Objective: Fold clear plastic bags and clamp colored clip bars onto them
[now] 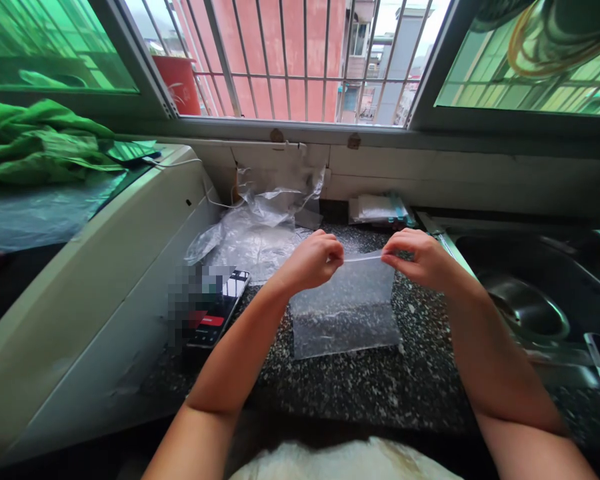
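bag [345, 313]: over the surface [380, 390], held by its top edge | left hand [311, 261]: fingers [334, 256] pinch 1 corner | right hand [416, 258]: fingers pinch the other | tip: pinch tight, both hands level

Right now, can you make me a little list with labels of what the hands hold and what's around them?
left hand: pinches the top edge of the bag, at its left end
right hand: pinches the same edge, at its right end
bag: clear plastic, hanging down towards the counter
counter: dark, speckled stone
phone: on the counter, left of the bag
plastic pile: crumpled, behind the hands, below the window
sink: metal, on the right
cloth: green, far left
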A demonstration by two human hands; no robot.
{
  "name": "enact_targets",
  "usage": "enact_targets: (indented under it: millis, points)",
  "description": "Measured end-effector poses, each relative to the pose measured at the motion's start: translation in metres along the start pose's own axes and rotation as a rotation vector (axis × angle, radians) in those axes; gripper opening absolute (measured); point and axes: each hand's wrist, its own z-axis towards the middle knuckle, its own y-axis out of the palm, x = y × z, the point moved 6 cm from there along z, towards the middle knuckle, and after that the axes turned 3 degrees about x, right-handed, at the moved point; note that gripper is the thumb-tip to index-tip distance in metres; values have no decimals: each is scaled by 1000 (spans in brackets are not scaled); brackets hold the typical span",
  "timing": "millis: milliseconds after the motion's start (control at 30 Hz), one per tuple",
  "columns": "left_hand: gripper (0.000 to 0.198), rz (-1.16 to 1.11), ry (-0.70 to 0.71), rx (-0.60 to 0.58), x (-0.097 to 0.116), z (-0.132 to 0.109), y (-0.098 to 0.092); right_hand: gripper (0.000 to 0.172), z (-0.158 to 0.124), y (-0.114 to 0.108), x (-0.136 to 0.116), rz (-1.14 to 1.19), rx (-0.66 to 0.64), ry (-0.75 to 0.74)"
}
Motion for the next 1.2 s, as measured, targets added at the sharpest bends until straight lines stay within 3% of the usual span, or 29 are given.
enact_targets:
  millis: [300, 633, 933, 1067, 1200]
  points:
    - [12, -18, 8, 6, -1, 1, 7, 15, 3, 14, -10, 2, -4, -61]
    - [10, 14, -2, 11, -2, 2, 3, 12, 3, 5, -7, 62, 78, -26]
    - [10, -43, 31, 62, 5, 3, 14, 12, 5, 15, -19, 10, 90, -104]
    - [10, -76, 16, 149, 5, 3, 6, 13, 5, 14, -12, 103, 161, -47]
    - [10, -193, -99, 372, -10, 0, -20, 22, 2, 10, 3, 208, 103, 94]
